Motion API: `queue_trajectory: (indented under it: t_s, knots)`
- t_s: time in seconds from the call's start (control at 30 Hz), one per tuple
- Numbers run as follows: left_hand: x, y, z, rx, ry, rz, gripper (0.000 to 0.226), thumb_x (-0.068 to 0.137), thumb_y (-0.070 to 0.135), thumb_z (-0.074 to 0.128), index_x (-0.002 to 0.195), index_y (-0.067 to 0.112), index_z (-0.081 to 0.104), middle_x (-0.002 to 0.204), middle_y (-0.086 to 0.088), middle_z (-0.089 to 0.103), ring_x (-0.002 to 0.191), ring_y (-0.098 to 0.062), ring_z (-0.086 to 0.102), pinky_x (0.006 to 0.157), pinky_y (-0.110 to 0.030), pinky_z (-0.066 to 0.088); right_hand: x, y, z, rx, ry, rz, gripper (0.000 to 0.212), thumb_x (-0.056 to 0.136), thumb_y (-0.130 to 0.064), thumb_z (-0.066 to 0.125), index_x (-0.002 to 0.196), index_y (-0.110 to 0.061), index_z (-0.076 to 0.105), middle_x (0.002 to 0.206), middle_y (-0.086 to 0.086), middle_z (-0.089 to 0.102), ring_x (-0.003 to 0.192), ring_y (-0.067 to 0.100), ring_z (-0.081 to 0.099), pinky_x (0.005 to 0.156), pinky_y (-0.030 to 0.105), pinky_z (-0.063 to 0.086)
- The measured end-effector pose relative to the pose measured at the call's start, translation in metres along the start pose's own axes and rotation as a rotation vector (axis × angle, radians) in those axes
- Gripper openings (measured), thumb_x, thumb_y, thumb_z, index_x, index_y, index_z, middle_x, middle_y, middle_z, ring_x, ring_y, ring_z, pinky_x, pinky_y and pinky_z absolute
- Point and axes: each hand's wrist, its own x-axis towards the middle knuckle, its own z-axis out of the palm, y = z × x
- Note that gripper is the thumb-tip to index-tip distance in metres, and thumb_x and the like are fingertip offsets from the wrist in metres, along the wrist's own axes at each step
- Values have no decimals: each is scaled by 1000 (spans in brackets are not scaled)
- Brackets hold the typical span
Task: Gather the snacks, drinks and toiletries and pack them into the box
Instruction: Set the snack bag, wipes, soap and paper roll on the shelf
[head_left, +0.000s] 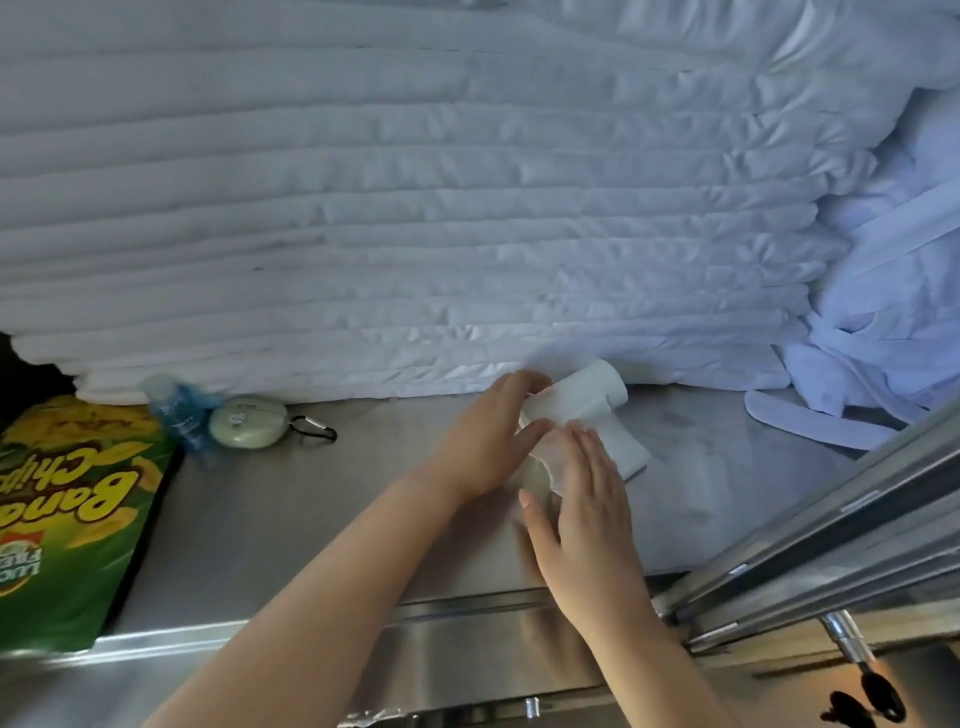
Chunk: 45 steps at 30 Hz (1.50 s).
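Note:
Two white toiletry tubes (592, 402) lie crossed on a steel shelf (291, 519), just in front of stacked white linen. My left hand (488, 441) curls its fingers round the upper tube's left end. My right hand (582, 499) lies flat, fingers straight, touching a crinkled clear wrapper (553, 462) beside the lower tube. At the far left lies a green banana chips bag (67, 525). Beside the bag are a small water bottle with a blue label (179, 415) and a pale green round case (248, 422) with a black carabiner.
Folded white sheets (415, 208) fill the shelf's back as a tall stack. Bunched white robes and a slipper (815, 426) sit at the right. A steel sliding door rail (831, 551) runs diagonally at lower right, with keys hanging below it.

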Motion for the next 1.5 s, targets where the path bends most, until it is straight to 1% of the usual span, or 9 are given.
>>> queue_trajectory:
  t_s: [0.27,0.53,0.77,0.87,0.97,1.1,1.27,1.37,1.5]
  knots:
    - [-76,-29,-43,-19,235,-114,49,89,12,59,134,22,43,126,6,43,111,5,41,93,-7,35,7,-30,14,279,45,-244,51,87,-11,62,133,-7,42,133,5,50,123,16,46,100,24,37]
    - [-129,-42,-66,138,380,-207,86,88,14,60,141,54,5,118,19,28,107,-2,45,77,-4,36,23,-59,31,366,43,-349,49,87,-20,61,131,-5,46,127,5,54,119,17,50,100,20,37]
    - [-146,-40,-67,245,426,-225,103,85,13,63,138,53,-16,141,3,24,108,-20,56,84,-33,47,28,-72,39,428,68,-395,62,84,-42,57,137,-14,40,111,-1,53,101,9,53,87,17,42]
    - [-147,-37,-68,230,405,-242,102,84,14,63,137,54,-14,148,1,20,112,-21,56,81,-29,49,36,-70,34,408,102,-392,58,88,-48,56,137,-19,44,101,-2,51,95,16,53,84,25,46]
    - [-146,-26,-70,345,455,-222,95,80,15,68,146,32,2,149,-8,23,111,-28,53,82,-3,34,46,-72,27,341,137,-389,46,90,-43,52,131,-22,53,93,-2,48,91,18,50,81,27,45]
    - [-145,-8,-78,540,469,-102,73,80,16,57,145,14,24,149,-8,29,135,-22,33,108,-29,30,56,-75,24,250,121,-401,31,89,-27,51,117,-18,64,89,1,47,88,21,49,80,37,48]
    - [-141,-1,-82,703,355,-49,58,83,16,48,141,12,41,148,-3,36,142,-19,23,115,-36,21,59,-69,24,194,156,-376,15,82,-8,61,96,-11,67,87,6,50,82,27,51,74,37,47]
    - [-141,-1,-82,713,343,-68,57,85,17,50,141,12,40,149,0,35,142,-16,20,116,-35,19,59,-68,21,181,200,-377,3,82,-12,64,83,-10,62,82,6,49,77,26,49,69,35,44]
    - [-140,-1,-82,732,340,-75,56,85,18,53,140,12,41,149,1,36,143,-14,19,116,-30,16,57,-69,17,192,200,-310,25,84,-35,62,74,-12,57,80,1,48,76,24,49,64,33,44]
